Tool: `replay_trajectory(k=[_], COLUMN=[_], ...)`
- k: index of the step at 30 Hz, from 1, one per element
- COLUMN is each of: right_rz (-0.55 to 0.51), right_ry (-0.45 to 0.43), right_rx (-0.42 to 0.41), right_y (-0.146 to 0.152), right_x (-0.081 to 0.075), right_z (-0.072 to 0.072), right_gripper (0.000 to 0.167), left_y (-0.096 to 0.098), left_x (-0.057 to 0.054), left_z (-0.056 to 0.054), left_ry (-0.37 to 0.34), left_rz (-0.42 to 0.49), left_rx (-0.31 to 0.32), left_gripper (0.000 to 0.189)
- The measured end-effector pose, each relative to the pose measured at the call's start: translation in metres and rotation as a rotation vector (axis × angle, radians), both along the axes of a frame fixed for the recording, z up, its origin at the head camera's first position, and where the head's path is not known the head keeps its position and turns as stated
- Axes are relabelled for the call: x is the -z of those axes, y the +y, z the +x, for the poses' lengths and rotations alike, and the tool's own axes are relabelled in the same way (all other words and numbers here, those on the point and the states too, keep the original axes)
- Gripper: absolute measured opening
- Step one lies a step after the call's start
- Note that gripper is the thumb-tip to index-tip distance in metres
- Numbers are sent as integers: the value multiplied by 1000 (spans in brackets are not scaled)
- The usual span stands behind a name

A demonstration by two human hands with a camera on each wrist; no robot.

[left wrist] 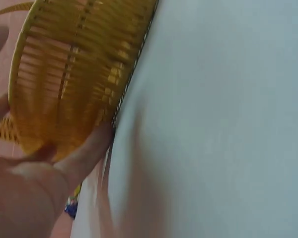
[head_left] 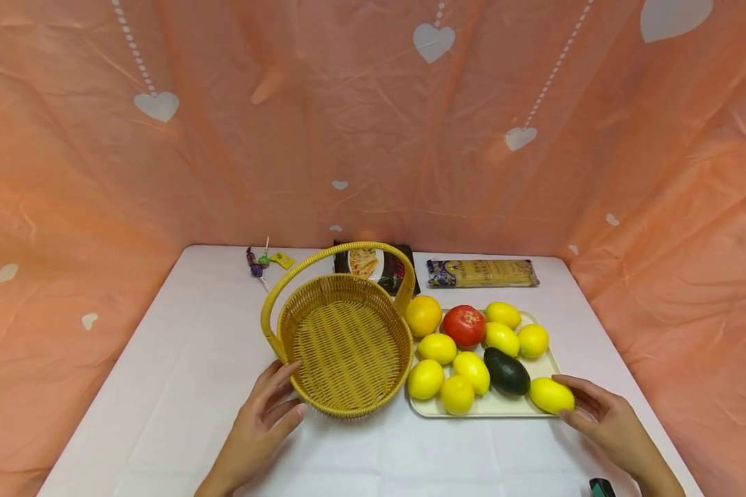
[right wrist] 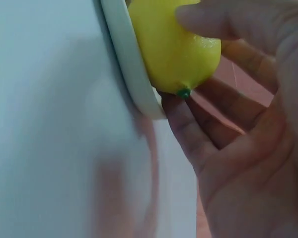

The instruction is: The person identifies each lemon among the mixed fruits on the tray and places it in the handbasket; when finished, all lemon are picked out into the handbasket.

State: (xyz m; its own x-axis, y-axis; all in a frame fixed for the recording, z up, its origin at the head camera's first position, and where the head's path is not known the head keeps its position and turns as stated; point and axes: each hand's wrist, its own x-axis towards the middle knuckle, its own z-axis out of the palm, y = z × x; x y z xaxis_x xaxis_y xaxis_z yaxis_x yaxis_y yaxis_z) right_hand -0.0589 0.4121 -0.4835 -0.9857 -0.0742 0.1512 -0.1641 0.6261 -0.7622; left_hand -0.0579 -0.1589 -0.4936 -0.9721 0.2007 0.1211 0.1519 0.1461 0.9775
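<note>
A yellow wicker basket (head_left: 348,352) with a tall handle sits on the white table. My left hand (head_left: 264,421) holds its near left side, the index finger over the rim and the thumb low outside. In the left wrist view, fingers lie against the woven wall (left wrist: 74,64). To the right, my right hand (head_left: 606,421) grips a lemon (head_left: 552,395) at the front right corner of a cream tray (head_left: 491,410). Seen from the right wrist, the thumb presses one side of this lemon (right wrist: 174,49), and fingers reach around its green-tipped end.
The tray also bears several lemons (head_left: 502,339), an orange (head_left: 423,316), a red pomegranate (head_left: 464,326) and a dark avocado (head_left: 507,371). Behind lie a black food packet (head_left: 379,266), a noodle pack (head_left: 485,273) and lollipops (head_left: 257,262). A dark object (head_left: 601,487) shows at the front edge.
</note>
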Motion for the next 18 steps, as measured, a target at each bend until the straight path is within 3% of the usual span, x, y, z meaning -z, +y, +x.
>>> replay_trajectory(k=[4, 8, 12, 18], right_rz=[65, 19, -91, -197], right_ry=[21, 71, 103, 94], right_rx=[75, 89, 30, -119], right_y=[-5, -10, -24, -59], right_x=[0, -12, -26, -41], right_z=[2, 7, 2, -17], right_gripper=[51, 49, 50, 50], left_y=[13, 20, 19, 16], left_x=[0, 0, 2, 4], left_z=[-2, -4, -3, -4], left_ry=[-6, -11, 23, 82], left_rz=[17, 7, -12, -59], left_rx=[-79, -135, -158, -141], left_gripper=[67, 61, 50, 46])
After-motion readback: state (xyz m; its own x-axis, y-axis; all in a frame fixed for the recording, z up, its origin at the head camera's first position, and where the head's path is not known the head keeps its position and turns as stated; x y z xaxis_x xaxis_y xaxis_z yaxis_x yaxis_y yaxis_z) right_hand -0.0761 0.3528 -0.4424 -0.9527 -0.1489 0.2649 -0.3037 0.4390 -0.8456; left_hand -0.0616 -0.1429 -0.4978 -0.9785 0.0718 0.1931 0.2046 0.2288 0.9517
